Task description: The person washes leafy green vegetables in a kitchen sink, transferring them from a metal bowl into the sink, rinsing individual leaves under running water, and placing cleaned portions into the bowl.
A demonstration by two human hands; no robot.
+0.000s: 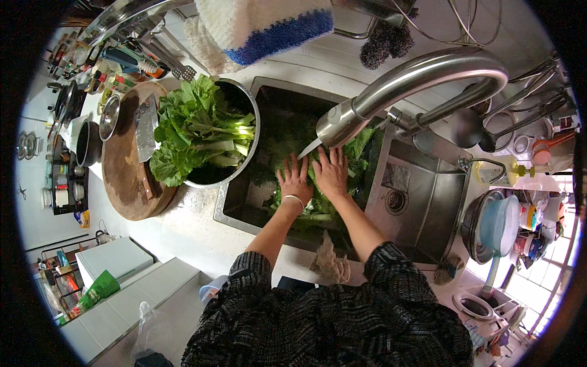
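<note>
Both hands are over leafy greens point(360, 151) in the water of a dark double sink's left basin point(238, 197). My left hand point(294, 186), with a light bangle at the wrist, is spread flat with its fingertips at the water. Beside it, my right hand point(331, 176) has its fingers apart and rests on the greens near the basin's right part. Water runs from the metal faucet point(339, 124) just above my fingers. To the left, a metal pot point(257, 133) holds a heap of leafy greens with pale stems point(202, 133).
A cleaver point(146, 133) lies on a round wooden chopping board point(119, 183) left of the pot. The right basin point(412, 215) has a drain. A crumpled cloth point(330, 261) lies at the sink's front edge. Metal and blue bowls point(500, 225) stand at the right.
</note>
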